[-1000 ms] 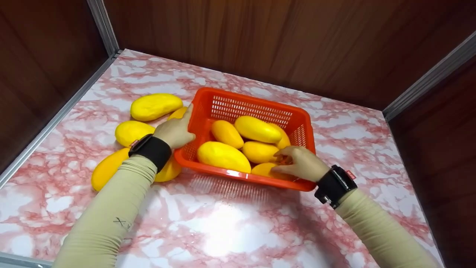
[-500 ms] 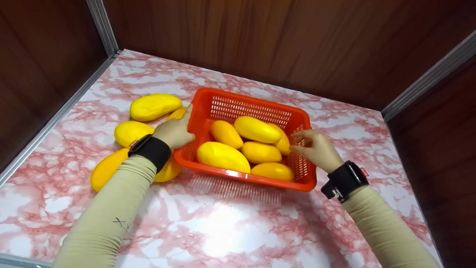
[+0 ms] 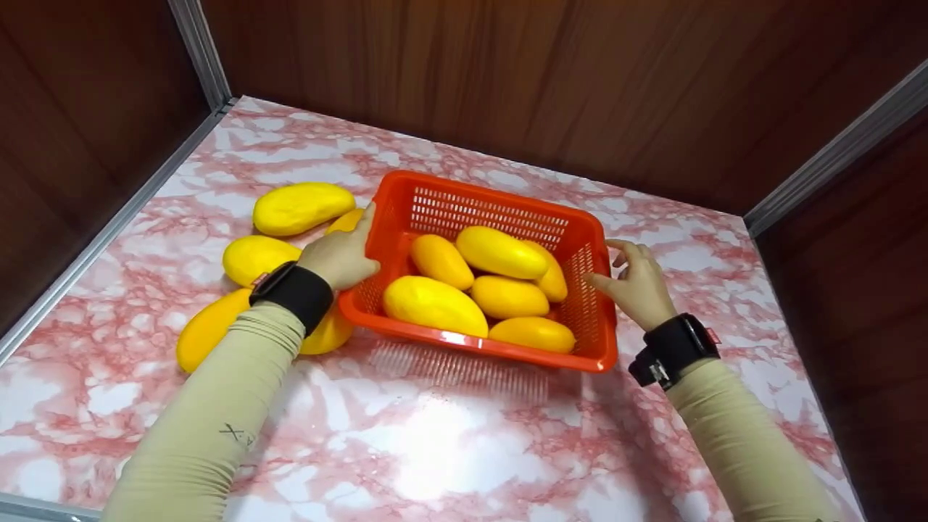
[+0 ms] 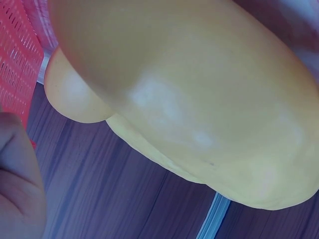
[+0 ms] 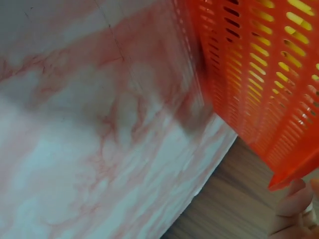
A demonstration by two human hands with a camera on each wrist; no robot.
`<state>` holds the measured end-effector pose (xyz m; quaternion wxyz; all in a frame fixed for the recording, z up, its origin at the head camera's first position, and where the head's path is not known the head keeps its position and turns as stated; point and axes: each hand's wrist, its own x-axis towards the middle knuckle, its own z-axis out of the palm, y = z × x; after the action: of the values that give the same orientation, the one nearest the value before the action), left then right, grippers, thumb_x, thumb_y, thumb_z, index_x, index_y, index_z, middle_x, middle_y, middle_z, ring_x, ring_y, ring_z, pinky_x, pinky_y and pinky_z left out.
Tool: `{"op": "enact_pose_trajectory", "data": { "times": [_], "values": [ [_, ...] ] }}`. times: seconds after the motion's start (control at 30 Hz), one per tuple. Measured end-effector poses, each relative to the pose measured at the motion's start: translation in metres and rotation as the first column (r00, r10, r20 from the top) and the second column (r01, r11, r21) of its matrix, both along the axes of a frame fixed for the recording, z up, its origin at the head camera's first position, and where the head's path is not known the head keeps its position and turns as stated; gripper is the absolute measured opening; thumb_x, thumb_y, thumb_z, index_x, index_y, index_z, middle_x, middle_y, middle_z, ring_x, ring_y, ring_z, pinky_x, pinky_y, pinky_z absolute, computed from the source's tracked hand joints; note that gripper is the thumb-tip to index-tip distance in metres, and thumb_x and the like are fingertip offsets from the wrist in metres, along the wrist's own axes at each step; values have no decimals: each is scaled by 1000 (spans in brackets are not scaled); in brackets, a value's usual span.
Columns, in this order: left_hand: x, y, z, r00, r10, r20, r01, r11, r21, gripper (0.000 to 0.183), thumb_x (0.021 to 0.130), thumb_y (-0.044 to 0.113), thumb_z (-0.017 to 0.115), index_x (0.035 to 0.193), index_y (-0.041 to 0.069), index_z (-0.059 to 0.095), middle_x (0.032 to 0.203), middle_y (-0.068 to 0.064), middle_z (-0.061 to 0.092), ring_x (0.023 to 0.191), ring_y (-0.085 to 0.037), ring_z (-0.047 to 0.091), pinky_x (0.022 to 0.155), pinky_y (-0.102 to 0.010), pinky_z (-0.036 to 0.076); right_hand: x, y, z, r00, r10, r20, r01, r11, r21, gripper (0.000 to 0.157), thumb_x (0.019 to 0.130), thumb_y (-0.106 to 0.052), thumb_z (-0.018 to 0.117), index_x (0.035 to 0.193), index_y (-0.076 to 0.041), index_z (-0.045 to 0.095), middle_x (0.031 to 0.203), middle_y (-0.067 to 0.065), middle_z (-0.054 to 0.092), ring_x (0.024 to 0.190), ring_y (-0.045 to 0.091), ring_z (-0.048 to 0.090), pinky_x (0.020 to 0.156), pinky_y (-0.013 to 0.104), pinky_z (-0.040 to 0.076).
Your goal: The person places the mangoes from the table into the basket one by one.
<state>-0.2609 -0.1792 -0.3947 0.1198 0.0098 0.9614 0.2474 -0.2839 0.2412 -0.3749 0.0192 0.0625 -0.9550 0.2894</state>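
Note:
A red-orange perforated plastic basket (image 3: 500, 196) stands on the marbled table, with several yellow mangoes (image 3: 502, 252) piled inside. My left hand (image 3: 339, 254) holds the basket's left rim, its thumb pointing over the inner side. At the right rim my right hand (image 3: 638, 286) has its thumb inside the basket wall and its fingers outside. The right wrist view shows a fingertip (image 5: 295, 195) against the rim's edge. More mangoes (image 3: 303, 208) lie on the table around my left hand and forearm; one large mango (image 4: 189, 94) fills much of the left wrist view.
Dark wood-grain panels (image 3: 507, 80) enclose the back and both sides, joined by metal corner strips (image 3: 203, 54). The pink-and-white table (image 3: 689, 254) extends in front of and to the right of the basket.
My right hand has come out from among the mangoes inside the basket and moved right to its right rim. The left hand has stayed on the left rim.

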Motion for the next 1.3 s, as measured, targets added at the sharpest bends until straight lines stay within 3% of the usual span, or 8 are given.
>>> {"op": "enact_pose_trajectory", "data": {
  "times": [0.13,0.3,0.47,0.73,0.87,1.0,1.17,1.3],
  "values": [
    [0,-1,0,1000,-1,1,1,1000,7,95,87,28,56,160,27,-5,108,-20,66,100,-36,62,92,-50,45,-3,1,-7,998,-20,65,21,1000,-23,83,87,-31,71,151,0,29,117,23,46,97,32,49,77,33,43],
    [0,0,0,1000,-6,-15,6,1000,16,95,88,27,57,160,27,-4,113,-20,65,100,-36,63,92,-51,46,-6,1,-17,989,-32,142,46,994,-101,99,89,-31,70,158,-2,5,117,25,52,102,33,55,85,37,48],
    [1,1,1,1000,-9,-28,10,1000,27,95,88,26,58,160,28,-3,114,-20,65,99,-36,63,90,-50,48,-8,1,-22,969,-64,240,113,974,-198,104,89,-26,69,159,-10,-7,126,27,52,112,36,58,96,44,50],
    [2,0,1,1000,-10,-20,10,1000,29,95,88,26,58,160,29,-4,114,-20,65,99,-36,64,89,-50,48,-13,-1,-27,945,24,327,95,934,-345,100,88,-8,60,160,-25,-8,150,28,38,124,39,52,98,48,49],
    [3,0,1,1000,-11,-23,12,1000,11,95,88,27,57,160,28,-3,114,-21,64,100,-37,63,89,-50,47,-14,-2,-28,954,56,295,52,936,-348,97,86,-4,57,161,-27,-1,150,26,38,119,37,51,91,42,50],
    [3,0,1,999,-9,-44,8,1000,-17,93,87,28,57,161,26,0,116,-21,64,102,-37,63,91,-52,47,-13,-3,-28,962,40,270,49,948,-314,97,84,-3,57,161,-22,1,150,27,38,118,37,51,89,38,50],
    [6,1,0,991,-9,-131,8,1000,-6,84,88,26,59,159,14,17,123,-22,63,106,-39,63,96,-53,47,-13,-4,-26,960,26,279,61,952,-299,97,84,-2,56,161,-20,1,151,29,36,122,39,50,95,45,48],
    [9,2,1,973,-6,-230,-2,999,-36,66,89,24,61,146,1,36,120,-23,61,105,-40,62,94,-52,49,-13,-6,-23,960,18,279,63,958,-279,96,84,-3,56,161,-20,1,150,30,37,122,40,51,96,47,48]
  ]
}}
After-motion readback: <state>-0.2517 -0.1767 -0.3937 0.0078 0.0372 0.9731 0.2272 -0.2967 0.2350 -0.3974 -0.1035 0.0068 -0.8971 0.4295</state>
